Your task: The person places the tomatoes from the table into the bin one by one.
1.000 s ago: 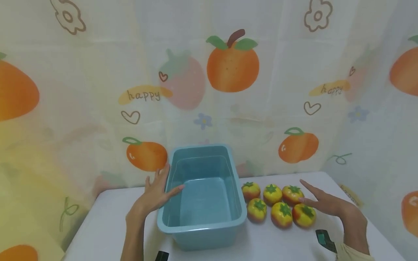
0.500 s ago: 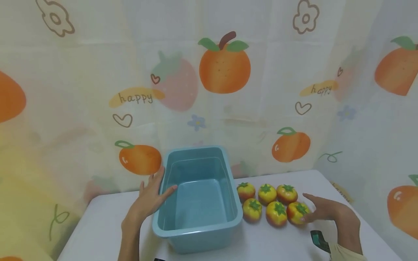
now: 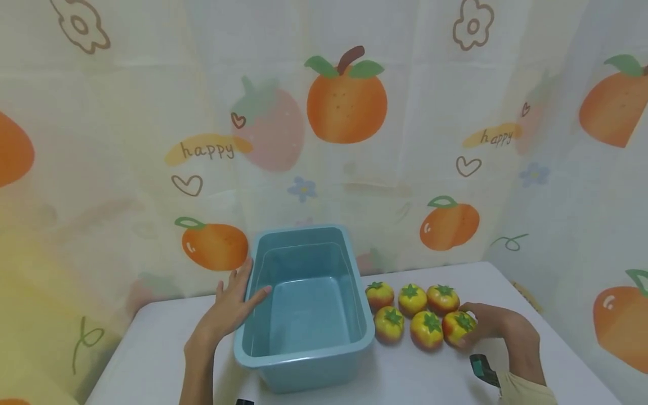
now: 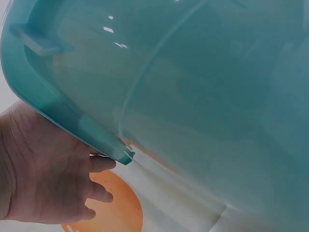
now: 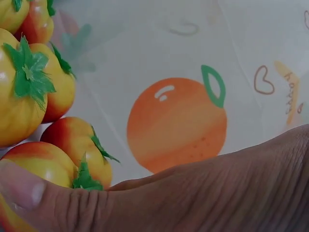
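**Right hand closes on the nearest tomato; left hand steadies the tub**

The right hand [image 3: 488, 326] has its grip curled round the tomato [image 3: 458, 327] at the right end of the front row — fingers wrapped over the far side, thumb on the near side. In the right wrist view the thumb [image 5: 29, 191] presses against that yellow-red fruit, its green leafy cap showing just beside the nail. A pale sleeve [image 3: 523, 391] covers the wrist near the front edge of the surface.

Five more tomatoes lie touching or just beside the held one: two in the same front row [image 3: 427, 329] and [image 3: 388, 324], three in the row behind [image 3: 442, 298], [image 3: 411, 298] and [image 3: 379, 295]. The cluster sits right of the middle of the surface [image 3: 152, 360], toward its back edge.

Just left of the cluster stands a blue plastic tub [image 3: 304, 360], with nothing inside. The left hand [image 3: 230, 309] lies flat against the tub's left wall — grip spread, fingers straight, the thumb hooked over the rim. The left wrist view shows the palm [image 4: 43, 179] under the rim's lip.

Behind the surface hangs a curtain [image 3: 324, 140] printed with oranges, strawberries and the word "happy".
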Demonstrator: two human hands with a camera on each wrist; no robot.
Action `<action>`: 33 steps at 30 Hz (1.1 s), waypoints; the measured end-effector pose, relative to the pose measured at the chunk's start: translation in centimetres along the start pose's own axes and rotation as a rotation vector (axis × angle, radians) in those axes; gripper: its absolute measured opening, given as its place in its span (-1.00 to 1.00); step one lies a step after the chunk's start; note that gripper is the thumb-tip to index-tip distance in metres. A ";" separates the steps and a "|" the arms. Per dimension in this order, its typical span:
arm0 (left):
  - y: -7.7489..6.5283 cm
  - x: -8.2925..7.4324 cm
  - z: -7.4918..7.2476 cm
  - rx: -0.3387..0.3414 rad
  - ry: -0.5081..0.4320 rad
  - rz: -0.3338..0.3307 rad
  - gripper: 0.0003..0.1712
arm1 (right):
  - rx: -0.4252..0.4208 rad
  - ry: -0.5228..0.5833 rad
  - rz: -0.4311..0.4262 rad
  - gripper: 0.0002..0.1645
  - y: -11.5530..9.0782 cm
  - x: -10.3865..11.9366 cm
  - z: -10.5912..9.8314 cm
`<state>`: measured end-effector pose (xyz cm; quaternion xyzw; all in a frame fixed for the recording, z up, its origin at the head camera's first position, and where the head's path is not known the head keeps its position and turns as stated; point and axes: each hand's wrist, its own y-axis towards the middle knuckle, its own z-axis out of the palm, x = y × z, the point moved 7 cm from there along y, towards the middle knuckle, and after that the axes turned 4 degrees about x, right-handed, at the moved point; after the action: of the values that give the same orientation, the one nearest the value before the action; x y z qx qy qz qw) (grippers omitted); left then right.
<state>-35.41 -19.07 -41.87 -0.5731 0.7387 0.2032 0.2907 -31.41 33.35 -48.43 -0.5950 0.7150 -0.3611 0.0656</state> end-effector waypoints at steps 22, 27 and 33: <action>0.3 0.0 0.0 0.011 -0.029 0.004 0.07 | 0.031 -0.088 0.045 0.26 1.7 -0.1 0.2; 0.4 0.0 0.0 0.006 -0.033 -0.001 0.07 | 0.032 -0.100 0.032 0.26 1.9 -0.1 0.6; 0.2 0.2 0.0 0.003 -0.020 -0.013 0.06 | 0.032 -0.119 0.033 0.23 1.9 0.1 0.7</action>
<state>-35.59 -19.16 -41.98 -0.5755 0.7323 0.2060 0.3001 -32.65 33.07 -50.04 -0.6023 0.7138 -0.3353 0.1236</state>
